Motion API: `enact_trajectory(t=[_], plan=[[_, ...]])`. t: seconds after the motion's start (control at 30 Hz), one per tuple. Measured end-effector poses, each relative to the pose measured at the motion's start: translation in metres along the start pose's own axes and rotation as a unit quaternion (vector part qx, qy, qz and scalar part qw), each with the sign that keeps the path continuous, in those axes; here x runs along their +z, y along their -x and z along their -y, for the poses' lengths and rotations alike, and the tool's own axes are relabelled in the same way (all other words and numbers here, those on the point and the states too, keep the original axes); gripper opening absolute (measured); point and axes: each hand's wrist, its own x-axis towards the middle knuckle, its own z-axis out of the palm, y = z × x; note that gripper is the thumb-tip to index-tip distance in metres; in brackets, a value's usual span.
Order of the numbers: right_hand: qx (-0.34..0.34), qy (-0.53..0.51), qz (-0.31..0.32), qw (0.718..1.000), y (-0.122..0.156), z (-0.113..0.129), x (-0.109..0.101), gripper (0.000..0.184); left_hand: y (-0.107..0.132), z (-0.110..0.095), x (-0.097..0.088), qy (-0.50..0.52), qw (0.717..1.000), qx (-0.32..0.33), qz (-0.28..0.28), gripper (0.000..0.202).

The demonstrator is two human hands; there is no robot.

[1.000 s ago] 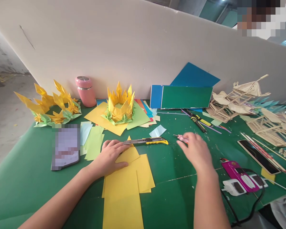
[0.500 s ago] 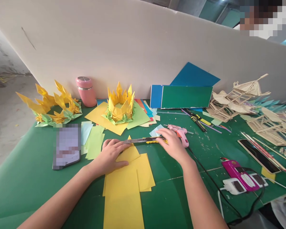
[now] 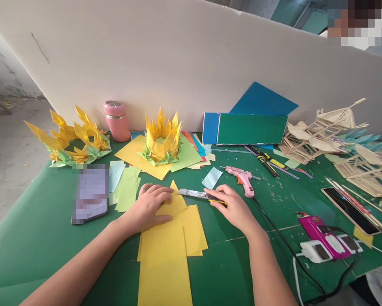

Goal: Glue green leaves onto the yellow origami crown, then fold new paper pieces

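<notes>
My right hand [image 3: 230, 206] grips the yellow-and-black handle of a utility knife [image 3: 193, 194]. Its long metal blade points left, with the tip near the folded top of the yellow paper [image 3: 165, 259]. My left hand [image 3: 154, 208] rests on that paper, its fingers stretched out over the folded part and the thumb lying across the sheet. More yellow pieces [image 3: 195, 229] stick out on the right from under the long strip. A small light-blue paper [image 3: 212, 177] and a pink glue gun [image 3: 244, 178] lie just beyond my right hand.
Two yellow paper crowns [image 3: 163, 142] and a pink flask [image 3: 117, 121] stand at the back. A phone [image 3: 90, 193] and green paper [image 3: 127, 191] lie left. Wooden stick models [image 3: 318, 131], a magenta power strip [image 3: 321, 233] and the glue gun's black cord are right.
The right hand has drawn the knife toward me and to the right, so the blade is now away from my left fingers. The left hand stays on the yellow paper.
</notes>
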Motion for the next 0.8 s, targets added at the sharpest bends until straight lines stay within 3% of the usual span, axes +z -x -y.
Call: enact_trajectory(t=[0.17,0.4,0.63,0.8], plan=[[-0.02,0.001,0.024,1.0,0.0,0.007,0.004,0.042,-0.002,-0.002,-0.003,-0.004,0.999,0.035,0.012,0.013],[-0.022,0.03,-0.014,0.999,-0.005,0.008,0.011,0.045,0.001,-0.002,-0.002,0.015,1.0,0.026,0.005,0.016],[-0.074,0.018,0.018,0.997,-0.002,0.01,0.008,0.044,0.0,-0.004,-0.006,0.022,0.999,0.039,0.027,0.004],[-0.086,0.023,0.031,0.996,-0.004,0.015,0.008,0.035,-0.003,-0.002,-0.006,0.024,0.997,0.059,0.044,0.01]])
